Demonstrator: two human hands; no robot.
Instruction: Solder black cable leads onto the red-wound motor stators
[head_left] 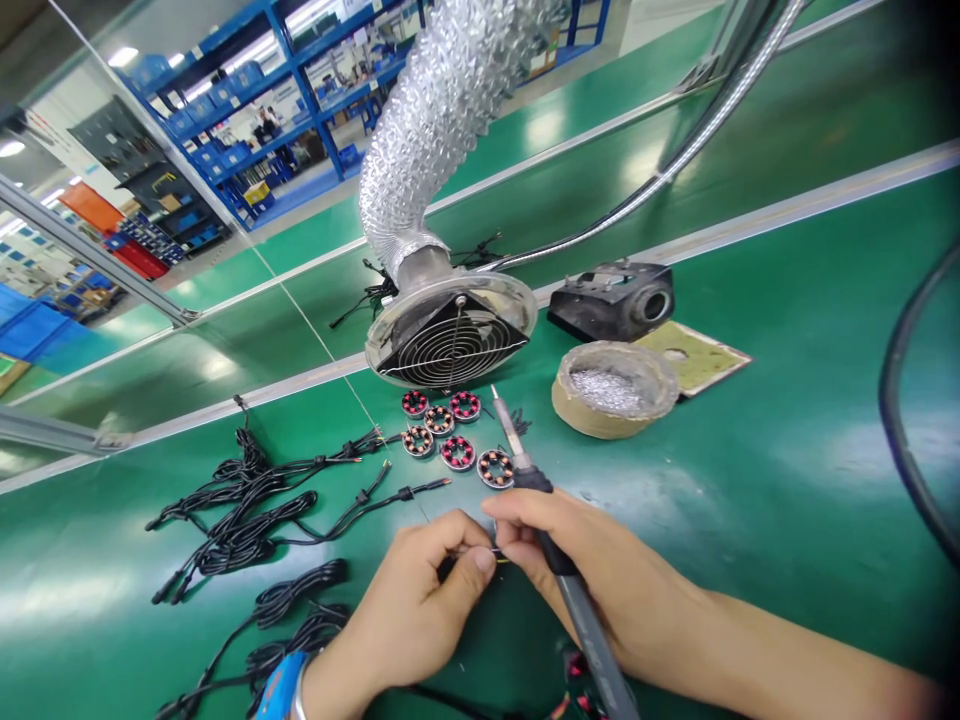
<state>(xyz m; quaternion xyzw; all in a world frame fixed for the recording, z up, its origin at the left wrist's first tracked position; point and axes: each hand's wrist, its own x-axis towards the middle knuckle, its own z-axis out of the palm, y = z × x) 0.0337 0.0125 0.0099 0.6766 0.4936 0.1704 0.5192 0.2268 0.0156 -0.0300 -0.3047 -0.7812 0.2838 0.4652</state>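
Note:
My left hand (416,600) is closed in a pinch, with a thin wire (498,552) at its fingertips. A soldering iron (566,565) rests in my right hand (622,570), its tip pointing up and away over the bench. The thumb and forefinger of that hand meet the wire close to my left fingertips. Beyond my hands lie several small round motor stators (457,453) with red or copper windings. Another red-wound stator (576,665) is partly hidden below my right forearm.
Bundles of black cables (247,500) cover the left of the green bench (787,480). A fume extractor hood (454,340) on a foil duct (427,130) stands behind the stators. Right of it are a bowl of metallic shavings (611,420), a yellow sponge (697,360) and a black iron holder (611,300).

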